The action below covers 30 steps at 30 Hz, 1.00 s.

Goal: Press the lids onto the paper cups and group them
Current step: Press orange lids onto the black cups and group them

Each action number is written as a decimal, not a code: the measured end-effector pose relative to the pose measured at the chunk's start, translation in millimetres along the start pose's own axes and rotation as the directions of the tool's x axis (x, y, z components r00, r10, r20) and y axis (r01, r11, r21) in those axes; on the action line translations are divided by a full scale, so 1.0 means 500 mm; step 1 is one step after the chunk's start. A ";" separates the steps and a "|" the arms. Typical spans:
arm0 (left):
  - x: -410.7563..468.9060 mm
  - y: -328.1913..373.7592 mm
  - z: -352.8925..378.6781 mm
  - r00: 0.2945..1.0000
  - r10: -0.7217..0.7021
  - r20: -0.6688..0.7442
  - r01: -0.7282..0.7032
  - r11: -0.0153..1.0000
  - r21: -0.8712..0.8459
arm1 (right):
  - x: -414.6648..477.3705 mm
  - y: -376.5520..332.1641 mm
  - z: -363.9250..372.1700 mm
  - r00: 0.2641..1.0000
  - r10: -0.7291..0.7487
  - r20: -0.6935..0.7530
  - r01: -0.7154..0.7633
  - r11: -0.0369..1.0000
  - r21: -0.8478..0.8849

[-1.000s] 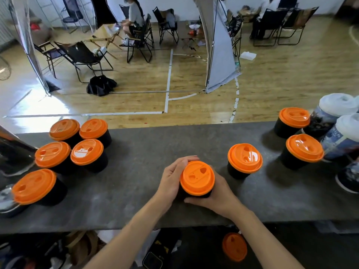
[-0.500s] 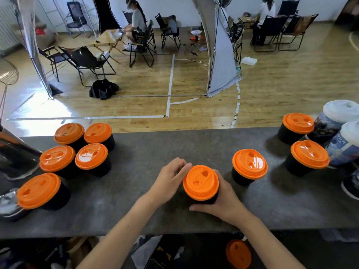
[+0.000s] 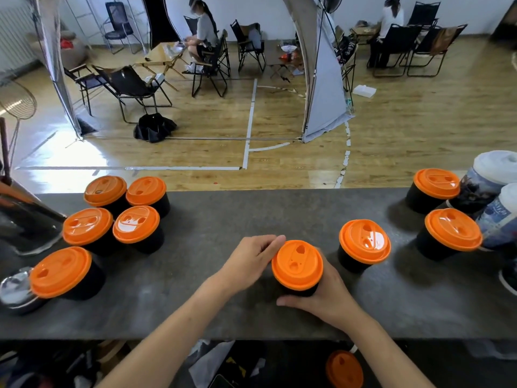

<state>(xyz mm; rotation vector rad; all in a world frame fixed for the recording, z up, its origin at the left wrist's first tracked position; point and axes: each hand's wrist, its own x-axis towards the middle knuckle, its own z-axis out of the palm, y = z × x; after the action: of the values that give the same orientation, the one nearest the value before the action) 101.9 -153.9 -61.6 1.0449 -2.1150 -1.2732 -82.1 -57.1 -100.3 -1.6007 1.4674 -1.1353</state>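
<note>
While five lidded cups point(image 3: 136, 224) stand bunched at the left end of the counter point(image 3: 212, 309), the left hand point(image 3: 249, 259) lays bent fingertips against the left rim of the orange lid point(image 3: 297, 264) near the middle front. I cannot tell whether they grip it. The right hand point(image 3: 330, 301) wraps around the black cup point(image 3: 296, 291) under that lid. Three more lidded cups point(image 3: 363, 242) stand spread out to the right.

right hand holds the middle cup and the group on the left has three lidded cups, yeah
No. The head view shows five orange-lidded cups in the group on the left, not three. The right hand does hold the middle cup.
</note>
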 end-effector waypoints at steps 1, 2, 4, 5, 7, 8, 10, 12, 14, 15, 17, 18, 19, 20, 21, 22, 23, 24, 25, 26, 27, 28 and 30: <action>-0.012 -0.007 0.013 0.998 0.002 -0.059 -0.002 1.000 -0.015 | 0.000 0.000 0.001 1.000 0.002 -0.007 -0.002 1.000 0.002; -0.022 -0.012 0.025 0.994 0.001 -0.105 -0.004 1.000 -0.029 | 0.000 0.000 0.002 1.000 0.000 -0.012 0.000 1.000 -0.002; -0.031 -0.013 0.035 0.991 -0.005 -0.136 0.000 0.999 -0.037 | 0.001 0.003 0.002 1.000 -0.001 -0.022 0.001 1.000 -0.010; -0.028 -0.009 0.031 0.993 -0.012 -0.117 0.009 1.000 -0.024 | 0.002 0.005 0.001 1.000 0.006 -0.026 -0.006 1.000 -0.011; -0.009 0.004 0.014 0.999 -0.037 -0.034 0.037 0.999 0.024 | 0.003 0.009 0.000 1.000 0.008 -0.027 -0.008 1.000 -0.010; 0.002 0.010 0.005 0.998 -0.053 0.021 0.052 0.998 0.036 | 0.003 0.010 -0.001 1.000 0.003 -0.024 -0.003 1.000 -0.010; 0.022 0.019 -0.011 0.989 -0.066 0.133 0.061 0.997 0.043 | 0.003 0.008 -0.001 1.000 -0.005 -0.024 0.005 1.000 -0.007; 0.034 0.020 -0.018 0.983 -0.051 0.178 0.044 0.998 0.043 | 0.003 0.003 -0.001 1.000 -0.008 -0.028 0.008 1.000 0.001; 0.033 0.016 -0.014 0.988 -0.034 0.153 0.031 0.999 0.019 | 0.003 -0.001 -0.001 0.999 -0.008 -0.032 0.009 1.000 0.003; 0.029 0.014 -0.009 0.992 -0.032 0.126 0.032 0.999 0.002 | 0.003 -0.002 -0.001 0.999 -0.006 -0.034 0.006 1.000 0.006; 0.017 0.010 0.005 0.998 -0.027 0.060 0.027 1.000 -0.008 | 0.002 -0.002 -0.001 0.999 -0.004 -0.043 0.004 1.000 0.016; 0.010 0.007 0.012 0.999 -0.026 0.030 0.026 1.000 -0.005 | 0.002 -0.001 -0.001 0.999 -0.002 -0.046 0.003 1.000 0.017; 0.005 0.006 0.017 1.000 -0.026 0.010 0.026 1.000 -0.003 | 0.002 0.000 -0.002 0.999 0.001 -0.047 0.000 1.000 0.014; 0.001 0.006 0.020 1.000 -0.026 0.002 0.026 1.000 0.004 | 0.003 0.000 -0.002 0.999 0.004 -0.044 -0.004 1.000 0.008; 0.000 0.007 0.018 1.000 -0.029 0.009 0.028 0.999 0.030 | 0.003 0.001 -0.003 0.999 0.008 -0.042 -0.008 1.000 0.002; 0.003 0.009 0.013 0.999 -0.035 0.027 0.032 0.996 0.078 | 0.003 0.002 -0.003 0.999 0.009 -0.043 -0.009 1.000 -0.002; 0.009 0.013 0.007 0.998 -0.044 0.050 0.036 0.989 0.140 | 0.002 0.004 -0.003 0.999 0.010 -0.044 -0.010 1.000 -0.004; 0.016 0.019 0.001 0.996 -0.056 0.073 0.040 0.980 0.197 | 0.002 0.004 -0.004 0.999 0.011 -0.045 -0.012 1.000 -0.005; 0.024 0.024 -0.005 0.993 -0.067 0.094 0.044 0.972 0.231 | 0.002 0.003 -0.004 0.999 0.014 -0.045 -0.014 1.000 -0.005; 0.030 0.028 -0.009 0.990 -0.074 0.118 0.045 0.972 0.231 | 0.002 0.002 -0.004 0.999 0.016 -0.043 -0.016 1.000 -0.002; 0.036 0.031 -0.013 0.986 -0.073 0.147 0.043 0.978 0.202 | 0.002 0.001 -0.004 0.999 0.017 -0.042 -0.017 1.000 0.002; 0.038 0.031 -0.015 0.983 -0.065 0.169 0.037 0.986 0.160 | 0.002 0.000 -0.003 0.999 0.015 -0.040 -0.015 1.000 0.006; 0.034 0.022 -0.013 0.989 -0.034 0.141 0.021 0.996 0.092 | 0.001 -0.001 -0.001 0.999 0.011 -0.036 -0.010 1.000 0.014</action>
<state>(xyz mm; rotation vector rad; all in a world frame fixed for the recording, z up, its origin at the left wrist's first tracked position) 91.9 -168.0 -48.7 1.0518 -2.2914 -1.3117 -82.3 -57.3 -99.5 -1.5693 1.4864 -1.1716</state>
